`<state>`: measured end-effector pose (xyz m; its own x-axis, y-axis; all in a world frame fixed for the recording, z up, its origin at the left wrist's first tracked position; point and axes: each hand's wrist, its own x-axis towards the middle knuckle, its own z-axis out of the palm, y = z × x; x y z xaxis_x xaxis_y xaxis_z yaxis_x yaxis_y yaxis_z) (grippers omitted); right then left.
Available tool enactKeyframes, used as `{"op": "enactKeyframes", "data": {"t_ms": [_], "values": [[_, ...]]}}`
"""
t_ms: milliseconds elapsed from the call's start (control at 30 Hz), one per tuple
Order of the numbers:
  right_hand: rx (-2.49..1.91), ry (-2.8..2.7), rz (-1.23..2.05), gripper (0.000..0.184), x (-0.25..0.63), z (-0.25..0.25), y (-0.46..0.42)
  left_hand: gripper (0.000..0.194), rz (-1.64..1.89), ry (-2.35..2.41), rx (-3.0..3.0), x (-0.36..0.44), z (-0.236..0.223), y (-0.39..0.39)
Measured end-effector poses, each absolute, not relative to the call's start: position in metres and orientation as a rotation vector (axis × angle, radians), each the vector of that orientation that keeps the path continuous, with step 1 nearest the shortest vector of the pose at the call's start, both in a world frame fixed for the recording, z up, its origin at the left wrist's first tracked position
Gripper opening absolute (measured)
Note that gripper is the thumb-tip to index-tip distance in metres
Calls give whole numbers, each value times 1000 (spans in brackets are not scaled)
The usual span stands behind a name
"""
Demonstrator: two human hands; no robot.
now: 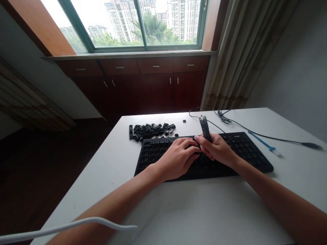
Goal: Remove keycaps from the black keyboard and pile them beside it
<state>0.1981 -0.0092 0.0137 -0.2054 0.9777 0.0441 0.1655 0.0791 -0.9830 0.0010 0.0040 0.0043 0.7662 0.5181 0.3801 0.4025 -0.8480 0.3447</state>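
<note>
Pinching a tool is the right hand, left hand's grip unclear, keyboard seemingly stripped, keycaps lying near bench's far-left corner.

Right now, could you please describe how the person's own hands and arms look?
The left hand and right hand are bare, with no glove, ring or watch visible. The left forearm and right forearm show no sleeve. In the view, a white cable crosses before the left forearm.
</note>
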Motion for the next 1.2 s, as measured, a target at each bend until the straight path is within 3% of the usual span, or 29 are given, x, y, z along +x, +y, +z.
{"op": "enactKeyframes", "data": {"t_ms": [433, 667, 767, 933, 1100, 1200], "values": [[-1245, -1442, 997, 48, 178, 12, -29, 19, 696, 726, 2714, 1, 8, 2], [-1229, -1565, 854, 39, 176, 13, -29, 11, 675, 816, 2790, 10, 1, -4], [-1159, -1518, 946, 36, 180, 11, -27, 14, 662, 814, 2785, 20, 1, -6], [-1114, -1539, 961, 50, 185, 7, -24, 21, 594, 716, 2800, 31, 2, -1], [-1189, -1414, 906, 52, 177, 4, -23, 46, 658, 727, 2794, 32, -5, 1], [-1209, -1330, 910, 52, 175, 3, -22, 47, 666, 726, 2801, 32, -9, 1]]}}
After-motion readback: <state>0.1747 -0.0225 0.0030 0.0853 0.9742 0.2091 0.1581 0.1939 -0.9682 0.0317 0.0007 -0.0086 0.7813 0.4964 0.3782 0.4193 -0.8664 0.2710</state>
